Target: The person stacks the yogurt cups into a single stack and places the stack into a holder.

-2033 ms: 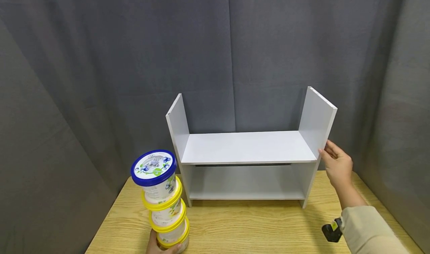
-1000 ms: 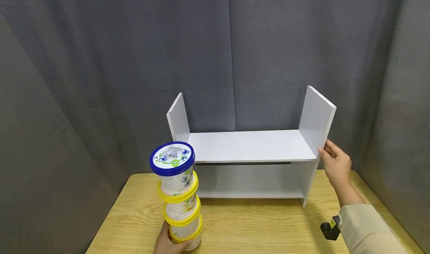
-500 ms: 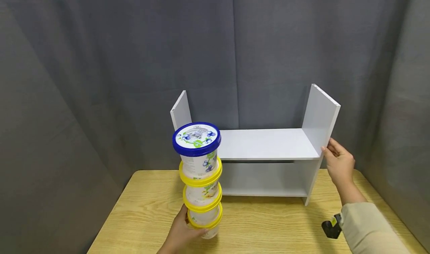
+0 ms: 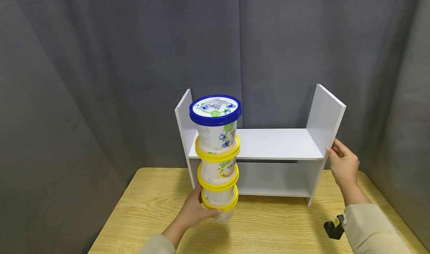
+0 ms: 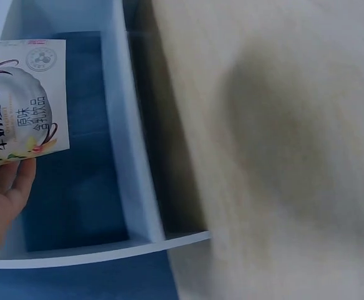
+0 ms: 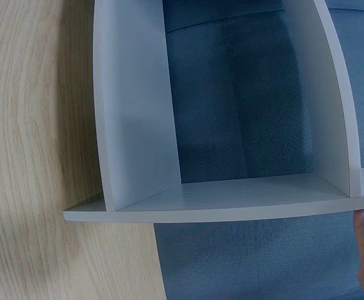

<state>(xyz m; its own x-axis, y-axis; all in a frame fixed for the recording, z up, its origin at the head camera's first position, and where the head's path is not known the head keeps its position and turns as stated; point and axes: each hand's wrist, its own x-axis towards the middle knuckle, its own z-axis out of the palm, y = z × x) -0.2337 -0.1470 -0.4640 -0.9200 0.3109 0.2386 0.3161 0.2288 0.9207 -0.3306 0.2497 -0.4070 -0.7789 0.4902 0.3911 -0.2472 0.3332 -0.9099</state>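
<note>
White two-tier shelf [image 4: 268,145], no tubs on it yet: right hand [image 4: 342,166] rests straight-fingered against its right end panel; left hand [image 4: 196,211] grips bottom tub of four-tub stack [image 4: 217,157], lifted before its left end.

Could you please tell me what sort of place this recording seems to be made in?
Probably a staged recording booth rather than a home or shop: grey curtains close off every side, and a lone wooden table bears only a small white shelf. The left hand holds a stack of tubs.
</note>
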